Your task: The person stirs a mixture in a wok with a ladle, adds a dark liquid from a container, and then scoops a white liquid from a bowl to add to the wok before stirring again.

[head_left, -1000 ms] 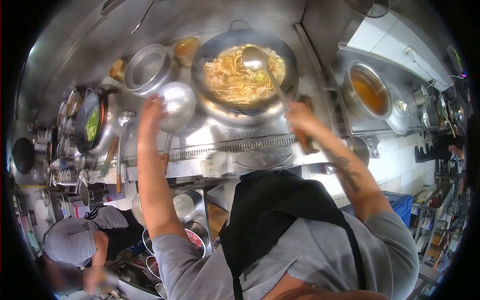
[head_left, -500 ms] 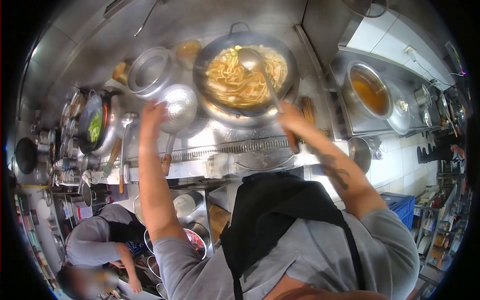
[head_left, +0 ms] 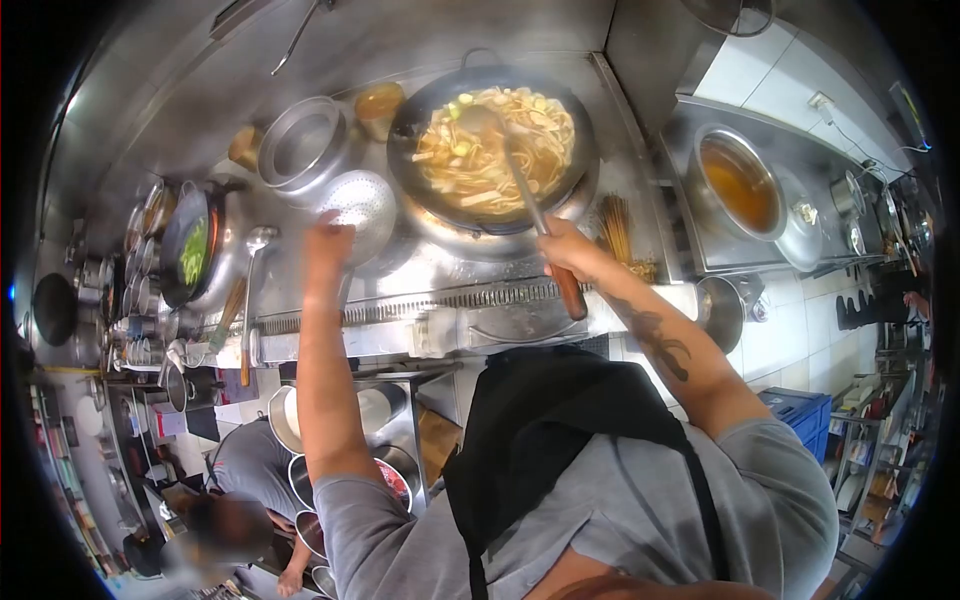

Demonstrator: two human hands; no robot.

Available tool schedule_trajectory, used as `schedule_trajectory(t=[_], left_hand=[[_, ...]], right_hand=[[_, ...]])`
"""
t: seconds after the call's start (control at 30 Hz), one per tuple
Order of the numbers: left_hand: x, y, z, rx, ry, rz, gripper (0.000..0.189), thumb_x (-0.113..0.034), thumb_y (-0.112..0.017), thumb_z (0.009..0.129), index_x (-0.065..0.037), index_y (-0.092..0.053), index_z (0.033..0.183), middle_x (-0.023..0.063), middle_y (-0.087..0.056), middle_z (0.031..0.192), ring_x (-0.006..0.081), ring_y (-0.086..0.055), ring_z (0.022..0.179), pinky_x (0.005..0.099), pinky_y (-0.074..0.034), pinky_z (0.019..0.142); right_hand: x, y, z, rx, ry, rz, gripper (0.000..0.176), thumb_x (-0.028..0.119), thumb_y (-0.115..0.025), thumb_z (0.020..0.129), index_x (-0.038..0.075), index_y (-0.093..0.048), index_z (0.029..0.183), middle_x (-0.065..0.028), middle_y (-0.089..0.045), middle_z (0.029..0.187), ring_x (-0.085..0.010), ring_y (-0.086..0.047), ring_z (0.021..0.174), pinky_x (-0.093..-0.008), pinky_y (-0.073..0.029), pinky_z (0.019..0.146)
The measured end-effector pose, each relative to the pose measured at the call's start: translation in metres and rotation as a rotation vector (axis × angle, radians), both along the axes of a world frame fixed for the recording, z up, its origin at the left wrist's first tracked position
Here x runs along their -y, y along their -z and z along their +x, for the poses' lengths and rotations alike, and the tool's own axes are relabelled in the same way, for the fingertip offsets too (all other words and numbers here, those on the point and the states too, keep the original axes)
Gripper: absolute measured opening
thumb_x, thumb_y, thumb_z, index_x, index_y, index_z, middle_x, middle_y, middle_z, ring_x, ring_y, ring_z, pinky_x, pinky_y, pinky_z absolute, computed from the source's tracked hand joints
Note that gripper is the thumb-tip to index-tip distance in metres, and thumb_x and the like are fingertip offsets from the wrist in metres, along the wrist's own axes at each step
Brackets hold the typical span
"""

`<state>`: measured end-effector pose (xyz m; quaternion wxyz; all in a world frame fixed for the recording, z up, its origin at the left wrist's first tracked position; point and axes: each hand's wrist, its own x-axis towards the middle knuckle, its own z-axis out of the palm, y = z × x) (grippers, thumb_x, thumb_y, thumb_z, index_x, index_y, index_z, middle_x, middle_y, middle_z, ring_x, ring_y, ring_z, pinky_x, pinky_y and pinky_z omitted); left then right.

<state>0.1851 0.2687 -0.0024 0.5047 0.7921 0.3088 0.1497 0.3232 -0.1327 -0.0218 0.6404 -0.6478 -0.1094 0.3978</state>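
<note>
My right hand (head_left: 565,250) is closed around the shaft of a long ladle (head_left: 528,190) with a wooden handle end. The ladle's bowl sits among wide noodles (head_left: 500,165) in brownish broth, inside a large black wok (head_left: 402,185) on the stove. My left hand (head_left: 330,248) is over the near-left edge of a perforated strainer (head_left: 362,205), its fingers blurred. I cannot tell whether it grips the strainer. Part of the strainer's handle is hidden behind my left hand and forearm.
A metal pot (head_left: 300,150) stands behind the strainer. A bamboo brush (head_left: 617,225) lies right of the wok. Another wok (head_left: 180,285) with green vegetables is at left. A pot of brown broth (head_left: 708,215) stands at right. Another person (head_left: 262,470) bends at lower left.
My right hand and the ladle have shifted left, the ladle's bowl sinking among the noodles. My left hand has moved slightly right and down. The other person has bent lower.
</note>
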Motion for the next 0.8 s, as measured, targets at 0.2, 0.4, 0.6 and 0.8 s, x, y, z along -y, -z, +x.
schedule_trajectory(t=[0.2, 0.4, 0.6, 0.8], left_hand=[[0.003, 0.01, -0.003, 0.0, -0.095, 0.101, 0.05, -0.005, -0.062, 0.079, 0.001, -0.051, 0.127, 0.0084, -0.062, 0.084, 0.0149, -0.06, 0.068, 0.0279, -0.05, 0.053], [0.004, 0.025, 0.001, -0.005, 0.008, 0.277, 0.046, -0.005, -0.061, 0.077, 0.003, -0.055, 0.121, 0.0104, -0.064, 0.077, 0.0156, -0.06, 0.064, 0.0293, -0.049, 0.053], [-0.002, 0.022, -0.013, 0.046, -0.044, 0.281, 0.043, -0.005, -0.061, 0.078, 0.003, -0.056, 0.119, 0.0081, -0.063, 0.076, 0.0123, -0.057, 0.058, 0.0257, -0.046, 0.049], [0.02, 0.0, -0.018, 0.03, -0.058, 0.345, 0.037, -0.008, -0.061, 0.074, 0.004, -0.062, 0.108, 0.0136, -0.066, 0.071, 0.0192, -0.063, 0.064, 0.032, -0.049, 0.06]], right_hand=[[0.077, -0.076, 0.041, -0.211, -0.11, -0.232, 0.021, 0.011, -0.055, 0.088, 0.005, -0.054, 0.108, 0.0008, -0.056, 0.072, -0.0087, -0.052, 0.051, -0.0251, -0.043, 0.043], [0.004, -0.021, 0.008, 0.129, -0.031, -0.245, 0.024, 0.013, -0.056, 0.088, 0.002, -0.05, 0.109, -0.0024, -0.058, 0.074, -0.013, -0.053, 0.051, -0.0284, -0.045, 0.043], [0.07, -0.095, 0.034, -0.252, -0.021, -0.115, 0.023, 0.017, -0.056, 0.091, 0.004, -0.051, 0.11, 0.003, -0.051, 0.073, -0.0037, -0.044, 0.055, -0.0225, -0.037, 0.046], [0.024, -0.049, -0.002, 0.493, -0.174, -0.66, 0.041, 0.013, -0.056, 0.087, -0.004, -0.048, 0.124, -0.0015, -0.054, 0.069, -0.0105, -0.053, 0.054, -0.0238, -0.043, 0.047]])
